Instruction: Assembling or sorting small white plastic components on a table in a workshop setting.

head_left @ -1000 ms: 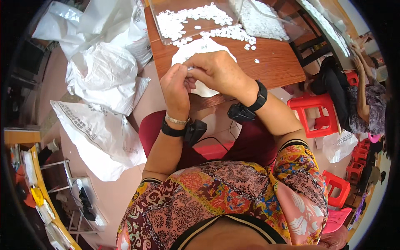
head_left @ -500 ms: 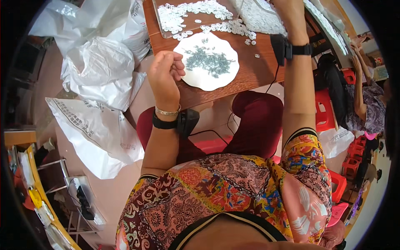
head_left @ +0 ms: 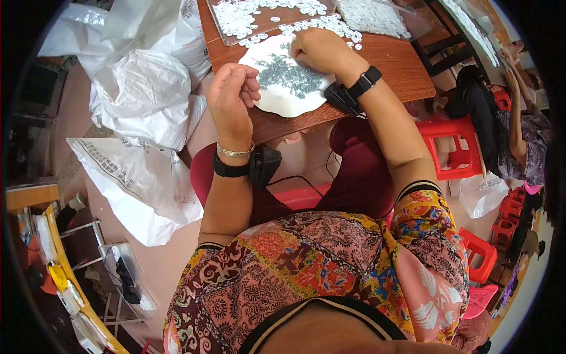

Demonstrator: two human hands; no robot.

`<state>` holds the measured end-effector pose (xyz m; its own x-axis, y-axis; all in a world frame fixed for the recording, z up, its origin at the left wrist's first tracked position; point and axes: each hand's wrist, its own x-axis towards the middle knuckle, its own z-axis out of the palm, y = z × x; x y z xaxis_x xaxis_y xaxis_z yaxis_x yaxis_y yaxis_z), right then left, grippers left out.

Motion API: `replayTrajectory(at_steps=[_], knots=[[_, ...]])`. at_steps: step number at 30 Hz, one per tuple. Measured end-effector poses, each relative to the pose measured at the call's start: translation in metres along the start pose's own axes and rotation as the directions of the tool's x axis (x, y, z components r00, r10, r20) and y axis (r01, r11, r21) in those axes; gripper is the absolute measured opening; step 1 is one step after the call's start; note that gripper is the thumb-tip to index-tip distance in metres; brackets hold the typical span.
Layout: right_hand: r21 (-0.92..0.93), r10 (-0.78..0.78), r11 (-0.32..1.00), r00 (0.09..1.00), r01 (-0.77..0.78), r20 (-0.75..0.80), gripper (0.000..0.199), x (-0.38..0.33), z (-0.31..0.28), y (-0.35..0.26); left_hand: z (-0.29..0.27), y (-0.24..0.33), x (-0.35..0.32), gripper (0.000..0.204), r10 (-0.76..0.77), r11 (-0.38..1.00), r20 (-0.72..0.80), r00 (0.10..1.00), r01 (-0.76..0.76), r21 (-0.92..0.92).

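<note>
A white scalloped plate (head_left: pixel 283 107) lies near the table's front edge with a heap of small grey-green metal pieces (head_left: pixel 289 75), perhaps springs or screws. Over the plate's far right part is my right hand (head_left: pixel 329 54), its fingers bent down and pressed together at the pieces; what is in them is hidden. My left hand (head_left: pixel 232 100) hovers at the plate's left rim, fingers curled in toward the palm; anything inside cannot be made out. Many small white oval plastic parts (head_left: pixel 321 25), with holes in them, lie loose behind the plate.
A clear tray (head_left: pixel 227 36) with white parts stands at the far left of the wooden table (head_left: pixel 383 74), and a clear bag (head_left: pixel 374 20) of more parts lies beside it. White sacks (head_left: pixel 138 94) fill the floor at left. A red stool (head_left: pixel 451 147) and another person (head_left: pixel 519 135) are at right.
My right hand has come from the far right, by the bag of white parts, back to the plate and down onto the metal pieces. The left hand has hardly moved.
</note>
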<state>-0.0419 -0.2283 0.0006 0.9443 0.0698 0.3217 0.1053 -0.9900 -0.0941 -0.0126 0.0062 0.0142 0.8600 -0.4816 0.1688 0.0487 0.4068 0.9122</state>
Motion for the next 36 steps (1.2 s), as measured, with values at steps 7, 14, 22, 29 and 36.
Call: replayTrajectory(at_steps=[7,14,22,29,36], knots=[[-0.077,0.034,0.996,0.999,-0.033,0.011,0.014,0.001,0.005,-0.007,-0.002,0.005,0.001,0.024,0.006,1.000,-0.010,1.000,-0.006,0.009],[0.096,-0.008,0.995,0.999,0.003,0.048,0.019,-0.002,-0.011,-0.027,-0.005,0.008,0.001,0.024,0.016,1.000,-0.009,1.000,-0.016,-0.009],[0.130,-0.011,0.992,0.993,-0.005,0.121,0.015,0.000,-0.001,-0.041,-0.004,0.000,0.002,0.023,-0.003,1.000,0.007,1.000,0.003,-0.019],[0.132,0.002,0.991,1.000,-0.006,0.030,0.013,-0.001,-0.009,-0.046,-0.007,-0.006,0.004,0.023,-0.016,1.000,-0.017,1.000,0.016,0.013],[0.289,0.059,0.954,0.995,-0.080,0.082,0.031,0.000,-0.027,-0.040,-0.004,-0.006,0.005,0.023,-0.052,0.998,0.016,0.999,0.052,0.026]])
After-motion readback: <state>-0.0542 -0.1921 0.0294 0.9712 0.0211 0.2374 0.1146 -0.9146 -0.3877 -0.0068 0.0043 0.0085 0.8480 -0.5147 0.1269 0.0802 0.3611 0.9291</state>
